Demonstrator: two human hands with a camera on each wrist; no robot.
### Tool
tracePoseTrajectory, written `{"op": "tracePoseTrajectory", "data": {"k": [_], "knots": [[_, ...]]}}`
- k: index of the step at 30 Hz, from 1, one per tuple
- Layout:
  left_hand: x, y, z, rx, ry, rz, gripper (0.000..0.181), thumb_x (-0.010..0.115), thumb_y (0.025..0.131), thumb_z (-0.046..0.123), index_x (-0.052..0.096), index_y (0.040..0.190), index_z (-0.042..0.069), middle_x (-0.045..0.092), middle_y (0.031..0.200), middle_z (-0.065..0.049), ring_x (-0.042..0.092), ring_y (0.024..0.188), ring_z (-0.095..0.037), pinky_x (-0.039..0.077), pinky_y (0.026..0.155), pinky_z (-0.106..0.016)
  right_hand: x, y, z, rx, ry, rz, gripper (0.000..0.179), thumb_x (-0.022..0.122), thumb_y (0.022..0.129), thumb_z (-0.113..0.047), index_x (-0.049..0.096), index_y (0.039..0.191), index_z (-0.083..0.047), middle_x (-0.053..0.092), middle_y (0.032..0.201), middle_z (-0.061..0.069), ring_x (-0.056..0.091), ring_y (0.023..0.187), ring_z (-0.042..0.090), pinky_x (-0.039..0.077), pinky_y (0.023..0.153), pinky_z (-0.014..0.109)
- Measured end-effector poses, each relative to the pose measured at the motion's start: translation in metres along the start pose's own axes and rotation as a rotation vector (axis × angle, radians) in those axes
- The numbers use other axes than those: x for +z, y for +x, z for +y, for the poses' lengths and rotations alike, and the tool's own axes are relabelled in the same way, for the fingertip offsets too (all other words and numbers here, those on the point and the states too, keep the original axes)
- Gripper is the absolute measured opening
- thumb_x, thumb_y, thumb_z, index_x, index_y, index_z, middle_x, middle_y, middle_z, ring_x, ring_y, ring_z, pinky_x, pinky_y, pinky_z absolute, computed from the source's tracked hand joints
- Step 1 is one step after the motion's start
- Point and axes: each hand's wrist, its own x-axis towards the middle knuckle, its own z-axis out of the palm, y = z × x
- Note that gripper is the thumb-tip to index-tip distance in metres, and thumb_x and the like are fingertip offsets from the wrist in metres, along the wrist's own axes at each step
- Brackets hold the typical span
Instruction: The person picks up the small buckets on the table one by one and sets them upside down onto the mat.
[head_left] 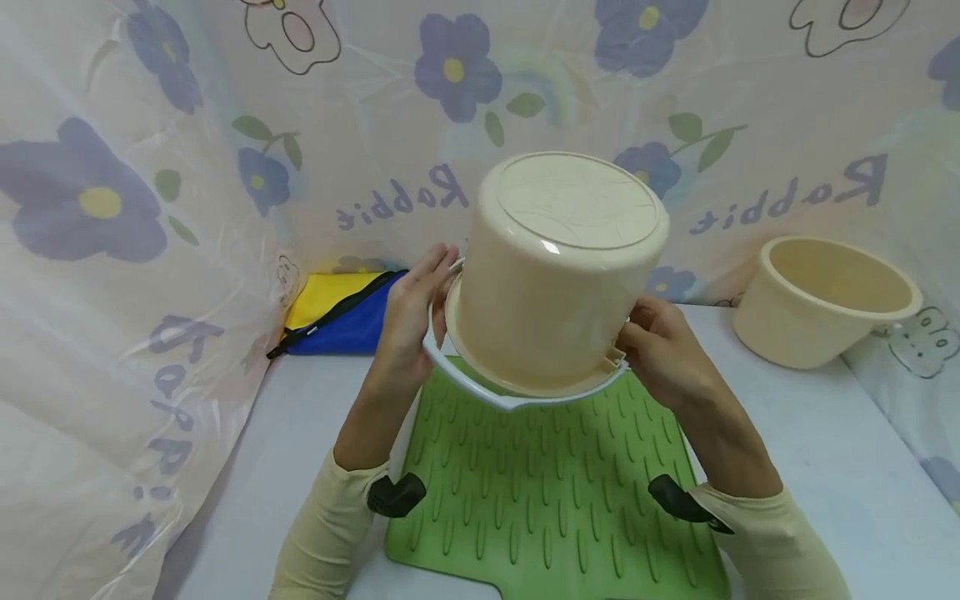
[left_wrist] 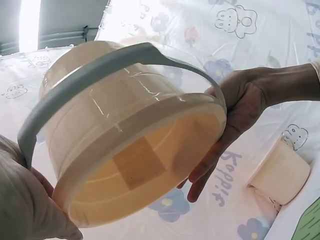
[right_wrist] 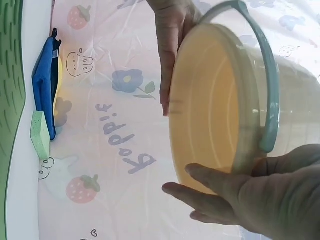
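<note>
And there we spot purple "Rabbit" lettering, mirrored, repeating across the glossy, pale, flower-printed plastic sheet!

Bucket: inside hidden in head view; far part cut off at right in right wrist view. Left grip: partly covered by handle and bucket. Right grip: some fingertips hidden behind bucket. Mat: far part covered by bucket, near part cut off below. Pouch: right end concealed by left grip. Sleeves: cut off below.
</note>
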Motion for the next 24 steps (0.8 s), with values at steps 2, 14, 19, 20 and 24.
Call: {"op": "tracePoseTrajectory", "data": {"k": [2,14,19,20,24], "knots": [[-0.002,0.002,-0.002,-0.002,0.028,-0.007,0.056,0.048,0.110,0.006,0.034,0.164,0.012,0.046,0.165,-0.003,0.072,0.113,0.000,0.044,0.044,-0.009,0.001,-0.001,0.001,0.002,0.015,0.013,0.029,0.042,0.108,0.003,0.067,0.115,-0.012,0.065,0.094,-0.005,0.055,0.077,0.010,0.047,0.064,0.026],[0.012,-0.006,-0.010,0.113,0.033,0.133,0.064,0.043,0.105,-0.010,0.034,0.164,0.016,0.057,0.156,-0.002,0.063,0.132,-0.005,0.031,0.037,-0.013,0.015,-0.002,-0.002,0.031,0.032,0.200,0.029,0.042,0.110,-0.002,0.064,0.128,-0.007,0.062,0.113,0.000,0.058,0.098,0.010,0.053,0.078,0.020],[0.015,-0.008,-0.012,0.197,0.028,0.229,0.063,0.042,0.106,-0.010,0.034,0.164,0.014,0.056,0.157,0.001,0.055,0.143,-0.010,0.055,0.063,-0.005,0.022,-0.003,-0.004,0.062,0.082,0.156,0.051,0.044,0.113,-0.014,0.034,0.162,-0.004,0.043,0.158,0.009,0.051,0.130,0.006,0.049,0.103,0.011],[0.015,-0.008,-0.013,0.215,0.029,0.246,0.062,0.041,0.106,-0.010,0.034,0.164,0.012,0.055,0.158,0.000,0.054,0.145,-0.010,0.058,0.079,-0.007,0.024,-0.003,-0.005,0.073,0.092,0.153,0.056,0.044,0.113,-0.016,0.027,0.165,-0.005,0.035,0.165,0.009,0.049,0.133,0.005,0.047,0.107,0.010],[0.017,-0.008,-0.015,0.270,0.035,0.274,0.060,0.040,0.106,-0.010,0.032,0.163,0.007,0.050,0.162,-0.003,0.048,0.150,-0.011,0.046,0.117,-0.026,0.026,-0.004,-0.006,0.097,0.045,0.174,0.063,0.048,0.112,-0.018,0.018,0.167,-0.010,0.026,0.171,0.011,0.048,0.126,0.003,0.046,0.105,0.009]]}}
